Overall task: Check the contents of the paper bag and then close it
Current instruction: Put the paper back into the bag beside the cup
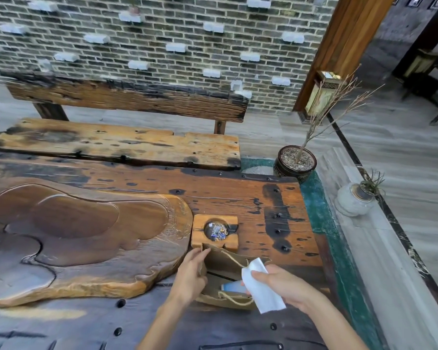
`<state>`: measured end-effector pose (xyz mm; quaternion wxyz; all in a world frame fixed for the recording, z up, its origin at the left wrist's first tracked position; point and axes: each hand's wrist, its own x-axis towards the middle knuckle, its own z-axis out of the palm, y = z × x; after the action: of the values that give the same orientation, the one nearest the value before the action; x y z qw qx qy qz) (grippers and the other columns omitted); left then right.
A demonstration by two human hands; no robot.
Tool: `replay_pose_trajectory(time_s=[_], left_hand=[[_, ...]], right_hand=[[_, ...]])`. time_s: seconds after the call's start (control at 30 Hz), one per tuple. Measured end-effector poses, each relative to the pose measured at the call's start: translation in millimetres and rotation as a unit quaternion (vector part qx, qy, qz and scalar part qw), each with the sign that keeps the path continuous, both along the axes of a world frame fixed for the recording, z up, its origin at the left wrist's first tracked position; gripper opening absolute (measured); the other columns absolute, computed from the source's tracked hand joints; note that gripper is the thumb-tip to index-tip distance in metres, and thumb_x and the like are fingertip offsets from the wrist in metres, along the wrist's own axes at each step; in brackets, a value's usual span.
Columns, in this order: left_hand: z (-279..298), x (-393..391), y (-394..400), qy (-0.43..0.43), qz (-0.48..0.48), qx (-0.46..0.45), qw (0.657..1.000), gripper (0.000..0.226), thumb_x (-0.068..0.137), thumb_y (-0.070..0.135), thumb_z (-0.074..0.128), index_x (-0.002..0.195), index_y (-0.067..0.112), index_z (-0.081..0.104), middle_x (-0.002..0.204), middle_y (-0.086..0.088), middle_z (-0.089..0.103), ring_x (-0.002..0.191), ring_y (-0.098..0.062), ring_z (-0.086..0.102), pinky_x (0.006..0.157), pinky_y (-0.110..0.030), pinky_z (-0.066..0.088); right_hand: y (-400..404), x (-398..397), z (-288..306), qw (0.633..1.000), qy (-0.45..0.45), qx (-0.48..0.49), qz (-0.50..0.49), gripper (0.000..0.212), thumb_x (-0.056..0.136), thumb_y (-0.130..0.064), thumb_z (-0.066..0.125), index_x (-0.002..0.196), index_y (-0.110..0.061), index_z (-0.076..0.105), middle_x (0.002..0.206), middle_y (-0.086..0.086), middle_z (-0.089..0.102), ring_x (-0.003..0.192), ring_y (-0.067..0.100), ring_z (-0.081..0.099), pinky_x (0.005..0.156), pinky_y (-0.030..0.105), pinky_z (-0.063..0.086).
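Note:
A brown paper bag point(219, 261) with twine handles stands open on the wooden table point(238, 195), near its front right. My left hand point(190, 274) grips the bag's left edge and holds the mouth apart. Above the bag's right side, my right hand point(283, 286) holds a white folded paper point(261, 286). Inside the bag a light blue item point(232, 286) shows, partly hidden by the white paper.
A small wooden ashtray block point(214, 232) with a glass bowl stands just behind the bag. A large carved wooden tea tray point(81, 238) fills the table's left. A bench point(116, 142) stands beyond the table. A potted bare branch point(295, 162) sits off the table's far right corner.

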<state>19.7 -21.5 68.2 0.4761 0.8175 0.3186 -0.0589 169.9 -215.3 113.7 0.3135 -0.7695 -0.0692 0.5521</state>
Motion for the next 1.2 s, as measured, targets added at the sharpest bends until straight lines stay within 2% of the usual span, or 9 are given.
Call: replay_pose_trajectory(time_s=[0.13, 0.23, 0.47, 0.6, 0.67, 0.83, 0.9, 1.03, 1.2], left_hand=[[1.2, -1.3, 2.5, 0.001, 0.014, -0.031, 0.999, 0.084, 0.076, -0.012, 0.058, 0.148, 0.027, 0.039, 0.159, 0.004, 0.026, 0.129, -0.038, 0.049, 0.109, -0.041, 0.043], [1.4, -1.2, 4.7, 0.006, 0.017, -0.046, 0.999, 0.085, 0.075, -0.011, 0.058, 0.149, 0.026, 0.037, 0.158, 0.004, 0.027, 0.13, -0.038, 0.049, 0.108, -0.039, 0.043], [-2.3, -3.1, 4.1, 0.029, 0.041, -0.071, 0.996, 0.09, 0.072, -0.008, 0.057, 0.15, 0.028, 0.032, 0.14, -0.027, 0.05, 0.131, -0.041, 0.044, 0.109, -0.045, 0.038], [-4.3, -5.1, 3.9, 0.028, 0.036, -0.081, 0.996, 0.091, 0.073, -0.008, 0.059, 0.151, 0.029, 0.03, 0.153, -0.01, 0.042, 0.139, -0.035, 0.038, 0.113, -0.044, 0.035], [-4.7, -6.3, 3.8, 0.024, 0.04, -0.084, 0.995, 0.091, 0.072, -0.007, 0.059, 0.15, 0.031, 0.03, 0.151, -0.008, 0.045, 0.135, -0.039, 0.041, 0.11, -0.046, 0.038], [-7.2, -8.1, 3.2, 0.024, 0.041, -0.092, 0.995, 0.093, 0.073, -0.007, 0.058, 0.151, 0.032, 0.028, 0.154, -0.007, 0.041, 0.132, -0.043, 0.039, 0.108, -0.05, 0.037], [-7.2, -8.2, 2.7, 0.022, 0.041, -0.092, 0.995, 0.093, 0.073, -0.007, 0.058, 0.151, 0.033, 0.028, 0.157, -0.001, 0.037, 0.132, -0.043, 0.039, 0.108, -0.05, 0.038], [-6.4, -6.8, 4.2, 0.04, 0.051, -0.088, 0.994, 0.089, 0.076, -0.008, 0.057, 0.152, 0.026, 0.027, 0.146, -0.026, 0.043, 0.133, -0.042, 0.038, 0.108, -0.048, 0.036], [-7.4, -7.8, 8.3, 0.043, 0.061, -0.092, 0.993, 0.089, 0.075, -0.008, 0.056, 0.151, 0.027, 0.028, 0.149, -0.02, 0.044, 0.133, -0.04, 0.04, 0.109, -0.048, 0.038]], right_hand=[[23.8, -11.3, 4.1, 0.984, -0.088, -0.027, 0.153, 0.049, 0.092, -0.059, 0.039, 0.123, -0.025, 0.056, 0.112, -0.001, 0.068, 0.102, 0.018, 0.066, 0.09, 0.035, 0.049], [43.6, -19.2, 7.2, 0.986, -0.102, 0.015, 0.133, 0.043, 0.102, -0.05, 0.034, 0.132, -0.023, 0.049, 0.116, -0.005, 0.06, 0.101, 0.013, 0.056, 0.084, 0.028, 0.042], [76.6, -18.2, -32.0, 0.981, -0.11, 0.002, 0.16, 0.048, 0.105, -0.039, 0.033, 0.148, -0.019, 0.04, 0.148, -0.006, 0.043, 0.135, 0.018, 0.043, 0.11, 0.027, 0.03], [92.6, -18.8, -75.0, 0.957, -0.147, -0.064, 0.24, 0.039, 0.104, -0.039, 0.03, 0.117, -0.017, 0.059, 0.12, 0.006, 0.061, 0.109, 0.028, 0.059, 0.082, 0.036, 0.045], [97.6, -16.9, -100.0, 0.958, -0.134, -0.079, 0.242, 0.04, 0.103, -0.038, 0.033, 0.112, -0.012, 0.062, 0.113, 0.01, 0.065, 0.107, 0.03, 0.062, 0.086, 0.037, 0.047], [110.6, -9.1, -133.6, 0.989, -0.042, -0.11, 0.092, 0.042, 0.103, -0.026, 0.04, 0.135, -0.001, 0.05, 0.13, 0.014, 0.056, 0.119, 0.026, 0.054, 0.099, 0.03, 0.042], [112.7, -7.6, -152.5, 0.992, -0.013, -0.116, 0.046, 0.042, 0.101, -0.025, 0.043, 0.136, -0.003, 0.048, 0.135, 0.015, 0.055, 0.124, 0.029, 0.053, 0.108, 0.038, 0.043], [109.5, -2.4, -231.7, 0.993, 0.053, -0.101, -0.043, 0.047, 0.095, -0.027, 0.049, 0.136, -0.005, 0.049, 0.133, 0.015, 0.058, 0.122, 0.031, 0.055, 0.108, 0.045, 0.045], [115.1, -10.3, -271.6, 0.987, 0.088, -0.087, -0.098, 0.045, 0.099, -0.026, 0.047, 0.136, -0.001, 0.05, 0.14, 0.021, 0.054, 0.129, 0.035, 0.051, 0.11, 0.045, 0.043]])
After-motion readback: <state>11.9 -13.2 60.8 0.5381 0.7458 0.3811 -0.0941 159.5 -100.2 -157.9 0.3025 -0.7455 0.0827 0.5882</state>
